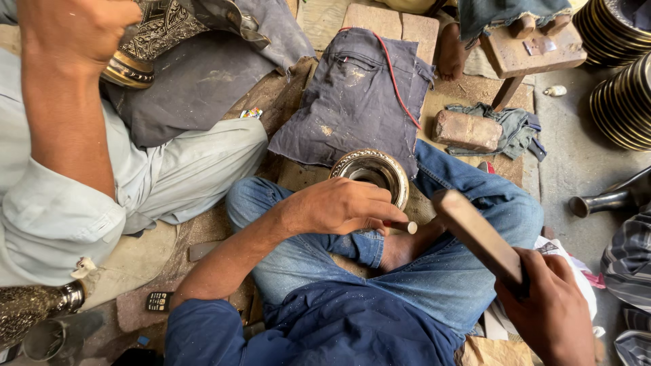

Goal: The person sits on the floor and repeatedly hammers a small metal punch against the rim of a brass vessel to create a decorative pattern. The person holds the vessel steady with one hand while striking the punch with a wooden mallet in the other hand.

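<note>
The person sits cross-legged on the floor in blue denim trousers. The left hand [342,205] is closed around a short metal punch rod [404,226], whose pale round end projects from the fingers toward the right. This hand rests against the rim of a round engraved silver-coloured metal bowl [371,171], which sits between the knees, just above the crossed legs, mouth upward. The right hand [550,308] grips the lower end of a flat brown wooden mallet [476,234], fingers wrapped fully round it. The mallet is raised at a slant, its upper end near the rod tip but apart from it.

Behind the bowl lies a dark blue-grey folded cloth with red stitching [356,102], spread on the floor. To its right sits a reddish-brown brick [468,130] on a crumpled grey-green rag [519,125]. A low wooden stool [529,54] stands beyond.

At left sits a co-worker in pale clothing; that person's raised hand [71,30] is closed against an ornate engraved brass vessel [146,44]. Stacked dark metal dishes with gold rims [620,74] stand at upper right. A small black mobile phone [158,301] lies on the floor at lower left.
</note>
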